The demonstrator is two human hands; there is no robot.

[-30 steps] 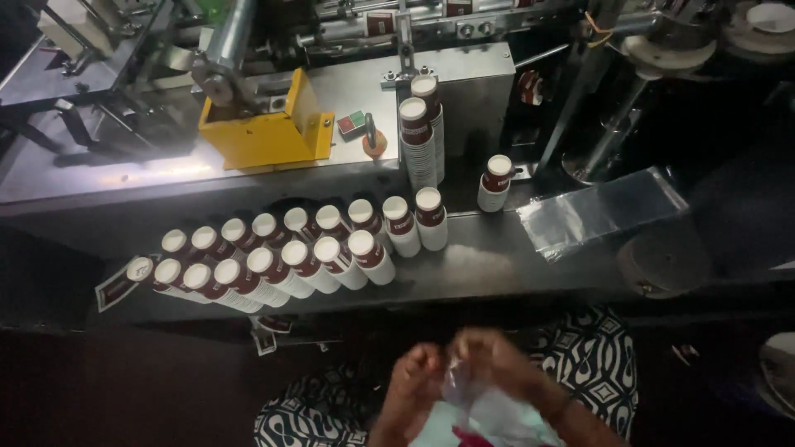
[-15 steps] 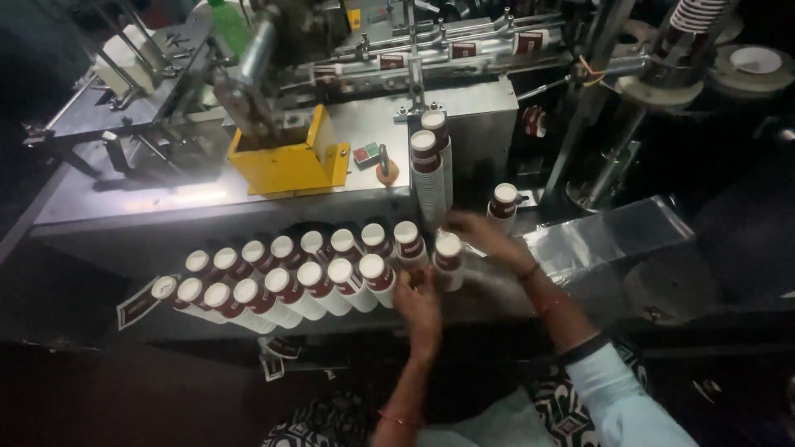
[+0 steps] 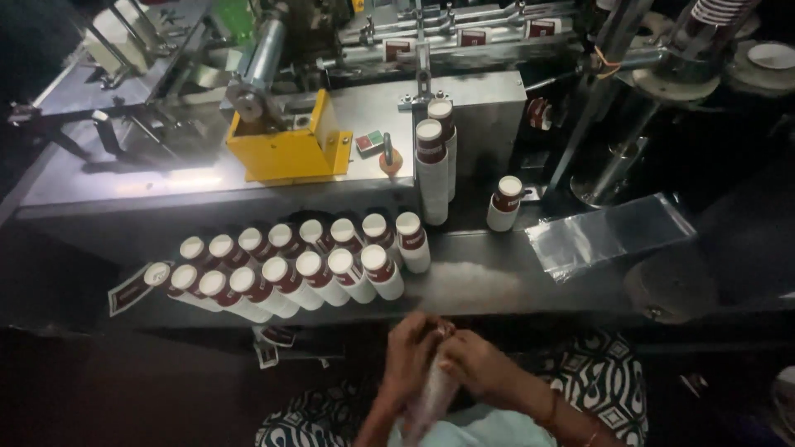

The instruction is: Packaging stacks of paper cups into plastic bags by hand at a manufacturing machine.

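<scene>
Right, my read from the head view:

1. Both hands sit low, below the near edge of the table [image 3: 497,285]. Left hand [image 3: 407,352] and right hand [image 3: 476,368] are closed together around a slim clear plastic sleeve [image 3: 431,397] that seems to hold a stack of cups; it runs down toward the lap.
2. Fingers: both sets curl round the sleeve's top end, the left from the side, the right over the mouth. Grip looks firm, but I can't tell how tight.
3. Risk: the sleeve is thin and slippery. If either grip slackens, I'd expect the stack to slide out or drop to the floor.
4. Risk: the rows of lying cup stacks [image 3: 290,265] rest right at the near edge, touching each other. A knock from a rising hand could roll the front row off.
5. Risk: the two tall upright stacks [image 3: 432,165] by the machine look top-heavy; a nudge could tip them onto the single cup [image 3: 503,203] beside them.
6. The loose clear film [image 3: 609,232] overhangs the table's right end and could snag.
7. Hard to make out: the sleeve's contents are blurred, its lower end is cut off by the frame, and the left fingertips are hidden behind it. The left and right surroundings are too dark to read.
</scene>
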